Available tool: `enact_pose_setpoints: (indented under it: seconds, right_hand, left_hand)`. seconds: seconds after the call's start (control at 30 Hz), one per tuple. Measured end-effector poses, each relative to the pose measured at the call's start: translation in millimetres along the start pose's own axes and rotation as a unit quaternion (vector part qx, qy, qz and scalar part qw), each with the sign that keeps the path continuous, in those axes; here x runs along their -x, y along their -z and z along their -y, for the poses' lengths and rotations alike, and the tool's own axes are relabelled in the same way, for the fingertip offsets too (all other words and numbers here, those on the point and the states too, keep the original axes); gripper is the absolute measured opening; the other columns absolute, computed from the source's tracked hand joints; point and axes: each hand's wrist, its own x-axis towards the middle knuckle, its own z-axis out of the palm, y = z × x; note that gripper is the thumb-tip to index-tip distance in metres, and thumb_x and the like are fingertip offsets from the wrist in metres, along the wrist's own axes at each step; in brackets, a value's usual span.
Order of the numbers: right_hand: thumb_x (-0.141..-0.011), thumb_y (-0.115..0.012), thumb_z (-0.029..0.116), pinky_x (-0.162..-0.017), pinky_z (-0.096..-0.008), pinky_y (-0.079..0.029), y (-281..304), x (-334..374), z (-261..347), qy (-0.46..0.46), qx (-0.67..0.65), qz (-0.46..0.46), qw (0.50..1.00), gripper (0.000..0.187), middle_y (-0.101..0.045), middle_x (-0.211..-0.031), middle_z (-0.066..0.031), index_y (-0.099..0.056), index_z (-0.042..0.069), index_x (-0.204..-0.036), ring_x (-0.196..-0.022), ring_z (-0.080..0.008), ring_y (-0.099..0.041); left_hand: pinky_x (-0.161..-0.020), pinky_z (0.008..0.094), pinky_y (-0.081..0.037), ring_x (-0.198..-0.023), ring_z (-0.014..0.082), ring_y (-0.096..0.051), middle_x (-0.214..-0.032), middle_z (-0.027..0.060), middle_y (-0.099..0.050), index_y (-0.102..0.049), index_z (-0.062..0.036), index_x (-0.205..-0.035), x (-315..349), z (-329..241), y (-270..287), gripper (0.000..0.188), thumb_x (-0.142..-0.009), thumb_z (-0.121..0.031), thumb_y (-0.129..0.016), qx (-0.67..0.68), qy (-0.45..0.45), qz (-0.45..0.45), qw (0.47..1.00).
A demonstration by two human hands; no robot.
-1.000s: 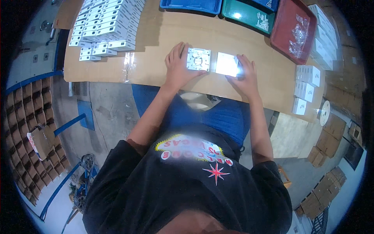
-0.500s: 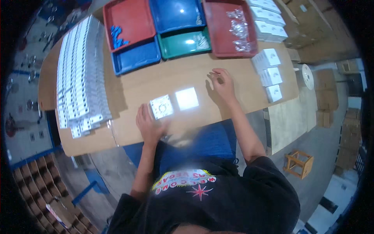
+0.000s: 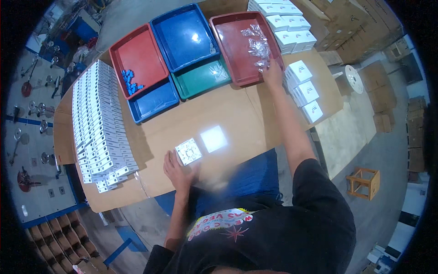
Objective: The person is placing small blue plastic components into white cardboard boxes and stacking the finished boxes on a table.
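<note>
The clear packets (image 3: 258, 48) string along the right side of the red tray (image 3: 230, 39), their near end at our right hand (image 3: 273, 76), whose grip we cannot tell. Nearer us than that tray, our half-open left hand (image 3: 179, 173) flanks the white square plate (image 3: 188, 151).

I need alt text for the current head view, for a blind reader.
A person's right hand is at clear packets in a red tray; the left hand is beside a square white part. A plain white panel lies nearby, and white boxes are stacked at both ends of the table.
</note>
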Motion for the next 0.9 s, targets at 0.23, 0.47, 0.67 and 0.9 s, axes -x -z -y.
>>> enact_pose_setpoints:
  seconds: [0.23,0.47,0.67,0.9]
  right_hand:
    - [-0.085,-0.072,0.012,-0.091,-0.056,-0.052,-12.2,-7.0,0.9,-0.044,0.051,0.049,0.997,0.038,-0.068,-0.111,-0.0261,-0.06,0.003,-0.12,-0.105,-0.0464,-0.066]
    - [-0.082,-0.073,0.01,-0.092,-0.0542,-0.052,-17.7,-5.7,-7.5,-0.044,0.002,0.036,0.998,0.042,-0.07,-0.11,-0.0257,-0.062,0.002,-0.122,-0.105,-0.045,-0.067]
    - [-0.082,-0.072,0.01,-0.091,-0.0513,-0.053,-16.0,-7.0,-13.4,-0.025,-0.03,0.049,0.998,0.021,-0.071,-0.102,-0.0273,-0.073,0.0,-0.1,-0.099,-0.0446,-0.068]
    - [-0.082,-0.073,0.01,-0.087,-0.0478,-0.055,6.3,2.2,3.2,-0.057,-0.07,0.044,0.995,0.022,-0.072,-0.099,-0.0258,-0.074,-0.002,-0.101,-0.097,-0.0432,-0.07]
  left_hand:
    - [-0.119,0.0542,-0.025,-0.145,0.042,-0.034,-0.157,0.0233,-0.037,-0.039,-0.0041,-0.154,-0.7,-3.5,2.6,0.109,-0.069,-0.051,-0.088,0.0,0.011,0.012,1.0]
    - [-0.118,0.0547,-0.026,-0.145,0.0422,-0.035,-0.157,0.0238,-0.037,-0.04,-0.0042,-0.154,-0.9,-5.0,2.1,0.108,-0.07,-0.052,-0.088,-0.001,0.006,0.007,1.0]
    - [-0.118,0.0545,-0.026,-0.144,0.0419,-0.036,-0.156,0.0236,-0.039,-0.035,0.0001,-0.155,0.4,-3.1,-0.8,0.115,-0.068,-0.053,-0.089,0.015,0.001,-0.017,1.0]
    - [-0.119,0.0524,-0.028,-0.142,0.0406,-0.039,-0.155,0.0223,-0.041,-0.032,0.0022,-0.155,3.4,4.8,-3.8,0.121,-0.066,-0.053,-0.091,0.032,-0.03,-0.058,0.997]
